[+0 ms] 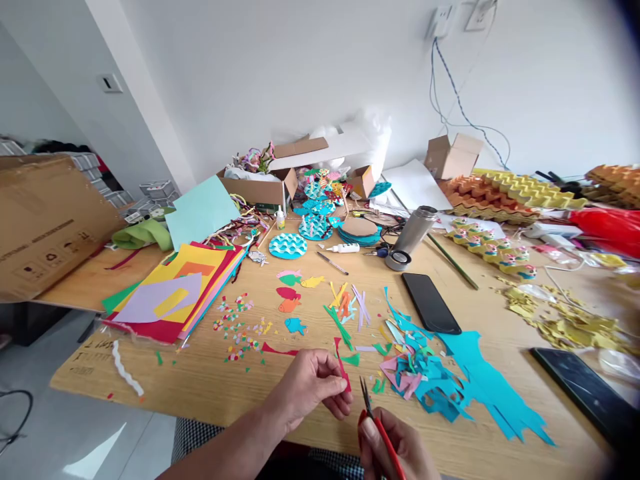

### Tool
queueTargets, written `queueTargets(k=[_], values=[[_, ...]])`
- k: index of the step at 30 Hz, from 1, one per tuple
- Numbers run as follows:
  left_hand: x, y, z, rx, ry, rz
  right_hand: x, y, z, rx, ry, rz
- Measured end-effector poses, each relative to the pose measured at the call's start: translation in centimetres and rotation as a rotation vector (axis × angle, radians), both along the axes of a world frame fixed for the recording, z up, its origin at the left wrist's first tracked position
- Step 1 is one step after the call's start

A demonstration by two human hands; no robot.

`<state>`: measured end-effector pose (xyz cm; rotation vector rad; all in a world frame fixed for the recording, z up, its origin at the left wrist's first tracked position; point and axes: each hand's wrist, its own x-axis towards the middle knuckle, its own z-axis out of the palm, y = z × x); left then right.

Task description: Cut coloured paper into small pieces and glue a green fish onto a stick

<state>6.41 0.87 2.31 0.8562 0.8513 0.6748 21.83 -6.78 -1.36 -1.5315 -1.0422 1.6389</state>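
Note:
My left hand (320, 387) pinches a narrow red paper strip (344, 373) between thumb and fingers, over the front of the table. Close by on the right, my right hand (393, 443) grips red-handled scissors (367, 400), whose blades point up and away from me, apart from the strip. Another red paper scrap (280, 349) lies beyond my left hand. Paper fish in several colours, such as a blue fish (295, 325) and a yellow fish (313, 282), rest farther back. Thin green strips (339, 327) and purple strips (360, 307) lie ahead of my hands.
Blue paper offcuts (430, 380) are heaped at the right, near a black phone (430, 303). Coloured paper sheets (165, 300) are stacked at the left. Small confetti pieces (240, 333) lie between. Behind stand a glue bottle (345, 248), a metal flask (416, 230) and yellow egg-carton pieces (493, 250).

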Motion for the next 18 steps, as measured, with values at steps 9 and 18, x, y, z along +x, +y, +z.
queueTargets(k=[9,18], values=[[-1.5,0.5,-0.1,-0.021,0.115,-0.052,1.5,1.7,1.9,-0.011,-0.011,0.303],[-2.3,0.9,0.2,-0.034,0.185,-0.117,1.2,2.5,1.7,-0.051,-0.014,0.346]])
